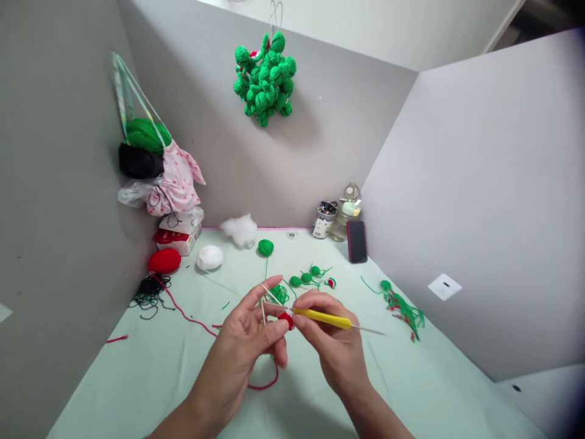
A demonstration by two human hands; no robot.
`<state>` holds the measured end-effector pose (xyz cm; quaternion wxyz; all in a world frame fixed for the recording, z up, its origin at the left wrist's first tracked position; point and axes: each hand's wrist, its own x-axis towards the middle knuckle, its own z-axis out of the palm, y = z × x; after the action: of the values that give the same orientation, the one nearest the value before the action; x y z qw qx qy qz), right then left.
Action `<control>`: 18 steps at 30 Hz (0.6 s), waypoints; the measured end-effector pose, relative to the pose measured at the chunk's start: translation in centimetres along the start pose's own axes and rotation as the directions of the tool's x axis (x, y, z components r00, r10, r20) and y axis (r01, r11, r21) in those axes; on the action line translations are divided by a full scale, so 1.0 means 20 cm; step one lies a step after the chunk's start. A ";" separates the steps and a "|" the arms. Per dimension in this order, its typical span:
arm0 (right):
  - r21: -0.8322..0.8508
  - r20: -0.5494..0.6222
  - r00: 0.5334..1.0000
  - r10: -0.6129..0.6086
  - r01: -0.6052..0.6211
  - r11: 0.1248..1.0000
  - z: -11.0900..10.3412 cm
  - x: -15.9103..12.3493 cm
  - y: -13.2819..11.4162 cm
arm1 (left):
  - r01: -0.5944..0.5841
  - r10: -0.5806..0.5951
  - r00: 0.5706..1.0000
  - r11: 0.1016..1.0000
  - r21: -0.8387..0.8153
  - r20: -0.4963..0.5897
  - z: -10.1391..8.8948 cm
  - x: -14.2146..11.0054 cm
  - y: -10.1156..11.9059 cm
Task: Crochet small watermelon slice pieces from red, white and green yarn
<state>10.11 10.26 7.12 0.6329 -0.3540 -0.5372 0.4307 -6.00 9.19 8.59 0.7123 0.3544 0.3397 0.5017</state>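
Observation:
My left hand pinches a small red crochet piece with a bit of white at its top edge. White yarn runs over its raised index finger. In my right hand is a crochet hook with a yellow handle, held between thumb and fingers. The hook's tip end meets the red piece, though the stitch itself is too small to make out. A thin metal end sticks out of the handle toward the right. Red yarn hangs below my left hand.
Behind my hands are a red yarn ball, white yarn ball, green yarn ball and white stuffing. Small green crochet balls lie mid-table. Green yarn scraps lie right; a phone leans at the back beside jars.

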 end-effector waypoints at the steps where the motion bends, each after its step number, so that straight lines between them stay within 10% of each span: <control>1: 0.050 -0.012 0.999 0.047 -0.046 0.998 0.01 0.00 0.01 | 0.020 -0.020 1.000 0.999 -0.031 0.005 0.00 0.00 0.00; 18: 0.081 0.090 0.993 0.080 -0.087 0.993 -0.04 0.11 0.11 | 0.059 -0.059 0.998 0.998 0.004 -0.018 -0.07 0.16 0.00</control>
<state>10.68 13.15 5.71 0.6050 -0.3300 -0.5300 0.4942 -6.38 12.42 7.55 0.7230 0.3412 0.3573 0.4829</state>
